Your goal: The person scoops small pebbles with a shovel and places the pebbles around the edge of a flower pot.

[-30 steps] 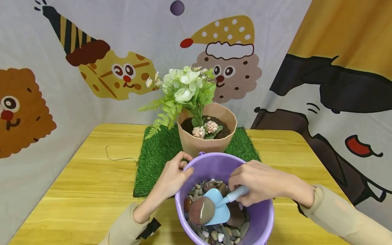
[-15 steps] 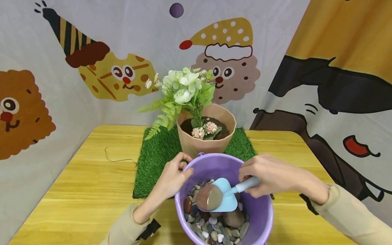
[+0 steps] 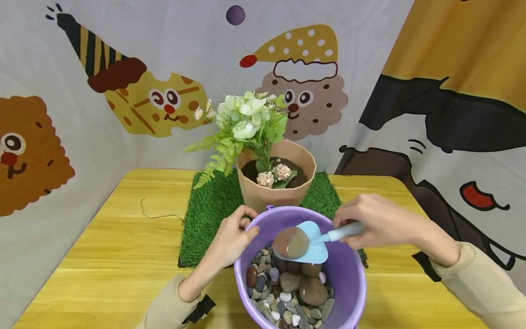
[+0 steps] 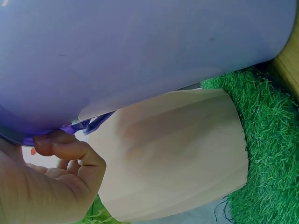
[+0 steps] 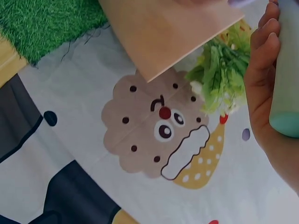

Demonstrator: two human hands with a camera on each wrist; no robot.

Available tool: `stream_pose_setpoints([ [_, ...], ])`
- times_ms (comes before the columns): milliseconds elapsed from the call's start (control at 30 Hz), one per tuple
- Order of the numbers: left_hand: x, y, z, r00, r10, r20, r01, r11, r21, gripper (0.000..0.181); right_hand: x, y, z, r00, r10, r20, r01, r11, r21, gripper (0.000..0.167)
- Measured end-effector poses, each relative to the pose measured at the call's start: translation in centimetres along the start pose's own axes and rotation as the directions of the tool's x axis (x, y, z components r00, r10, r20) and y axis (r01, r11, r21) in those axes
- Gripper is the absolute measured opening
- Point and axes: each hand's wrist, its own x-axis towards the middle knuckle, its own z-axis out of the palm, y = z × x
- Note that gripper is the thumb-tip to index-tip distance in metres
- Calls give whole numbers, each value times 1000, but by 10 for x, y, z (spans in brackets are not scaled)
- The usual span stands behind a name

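Observation:
A purple bucket (image 3: 349, 288) stands at the table's near side, holding pebbles (image 3: 283, 306) and several larger brown stones (image 3: 313, 291). My left hand (image 3: 234, 233) pinches its left rim, thumb on the inner side; in the left wrist view the curled fingers of that hand (image 4: 60, 177) meet the bucket (image 4: 140, 51) edge. My right hand (image 3: 378, 221) grips the handle of a light-blue toy shovel (image 3: 319, 250). A large reddish-grey stone (image 3: 289, 243) lies on the blade, above the bucket's contents. In the right wrist view, my right hand (image 5: 261, 84) wraps the shovel handle (image 5: 287, 88).
Just behind the bucket, a peach flowerpot (image 3: 273, 196) with soil, white flowers (image 3: 246, 114) and ferns stands on a green turf mat (image 3: 205, 219). A thin wire or thread (image 3: 160, 214) lies on the wooden table (image 3: 102, 260). A cartoon-printed cloth (image 3: 230, 59) hangs behind.
My right hand has raised the shovel with the stone and moved it right and away from me, uncovering more stones beneath. My left hand stays on the rim.

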Motion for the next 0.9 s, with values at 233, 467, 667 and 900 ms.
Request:
stream_pose_setpoints([
  [233, 0, 0, 0, 1000, -6, 1, 6, 1000, -4, 21, 0, 12, -10, 998, 60, -1, -60, 998, 0, 26],
  [467, 0, 0, 0, 1000, -10, 1, 10, 1000, -7, 21, 1, 26, -17, 997, 76, 0, -76, 997, 26, 22],
  [667, 0, -1, 0, 1000, -4, -2, 4, 1000, -13, 21, 4, 36, -23, 990, 139, -26, -138, 990, 25, 19],
  [900, 0, 0, 1, 1000, -6, -7, 5, 1000, -24, 20, 9, 48, -30, 981, 187, -55, -187, 982, 7, 14],
])
